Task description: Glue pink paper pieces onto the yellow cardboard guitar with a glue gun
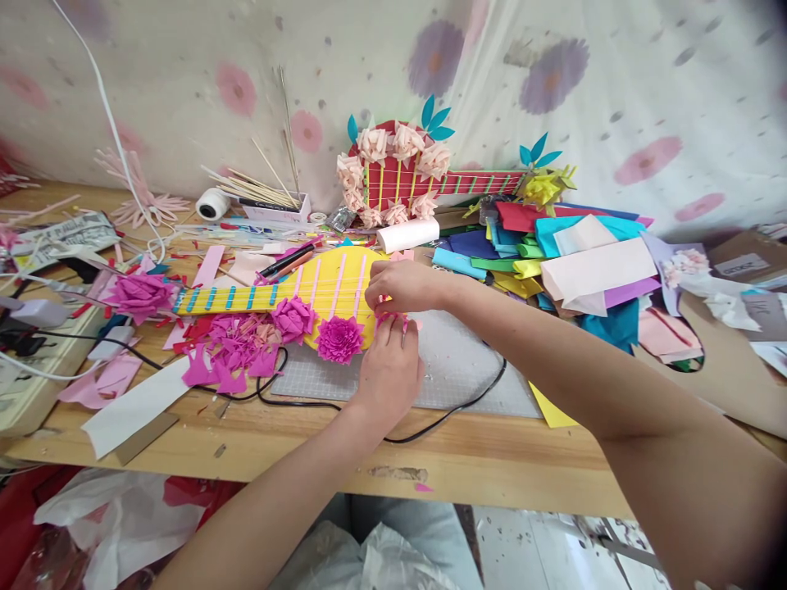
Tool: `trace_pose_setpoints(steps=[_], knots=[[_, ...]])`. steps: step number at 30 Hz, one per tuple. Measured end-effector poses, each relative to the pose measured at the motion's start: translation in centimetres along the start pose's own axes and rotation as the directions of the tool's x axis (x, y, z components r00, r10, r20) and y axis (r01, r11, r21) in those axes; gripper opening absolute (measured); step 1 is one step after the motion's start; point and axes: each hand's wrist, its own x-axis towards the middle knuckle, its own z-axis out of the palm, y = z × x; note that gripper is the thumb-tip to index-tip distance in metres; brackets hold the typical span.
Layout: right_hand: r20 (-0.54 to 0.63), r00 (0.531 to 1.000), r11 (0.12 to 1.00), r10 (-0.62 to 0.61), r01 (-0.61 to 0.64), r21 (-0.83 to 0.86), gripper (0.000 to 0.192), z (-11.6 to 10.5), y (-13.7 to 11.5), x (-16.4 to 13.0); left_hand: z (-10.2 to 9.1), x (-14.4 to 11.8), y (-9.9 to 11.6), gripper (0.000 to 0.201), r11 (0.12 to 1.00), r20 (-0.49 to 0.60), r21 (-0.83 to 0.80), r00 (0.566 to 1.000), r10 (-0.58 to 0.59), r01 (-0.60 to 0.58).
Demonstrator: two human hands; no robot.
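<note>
At frame centre, the yellow paper guitar [325, 285] is partly covered by the left hand [390, 373] and right hand [407, 283], set close together; grip cannot be told. The tabletop [492, 467] is crowded: magenta scraps [237, 348] left, black cable [301, 402] below, coloured papers [599, 270] right.

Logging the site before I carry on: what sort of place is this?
Most likely a craft workspace. A yellow model guitar lies on a wooden table, with a grey gridded mat and a pile of coloured paper on it too.
</note>
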Motion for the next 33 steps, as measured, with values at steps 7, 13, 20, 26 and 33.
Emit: trace_pose_setpoints(steps=[7,13,20,26,33], knots=[[0.09,0.996,1.0,-0.001,0.002,-0.011,0.012,-0.5,-0.1,0.5,0.1,0.0,0.0,0.043,1.0,-0.008,-0.013,1.0,0.005,-0.005],[0.094,0.995,0.997,0.044,-0.049,0.053,0.011,-0.3,0.1,0.2,-0.1,0.0,0.0,0.043,1.0,-0.007,-0.029,1.0,-0.007,0.006],[0.157,0.982,0.989,0.106,-0.121,0.086,0.016,-0.7,-0.7,0.3,-0.1,0.1,0.1,0.043,1.0,0.007,-0.016,1.0,-0.02,0.02],[0.179,0.979,0.994,0.099,-0.107,0.035,0.029,-0.9,-0.9,0.4,0.2,0.2,-0.2,0.043,1.0,-0.015,-0.017,1.0,-0.011,0.011],[0.195,0.975,0.991,0.111,-0.124,0.058,0.03,-1.0,-1.1,0.4,-0.4,0.0,0.2,0.042,1.0,-0.041,-0.019,0.999,0.003,-0.004]])
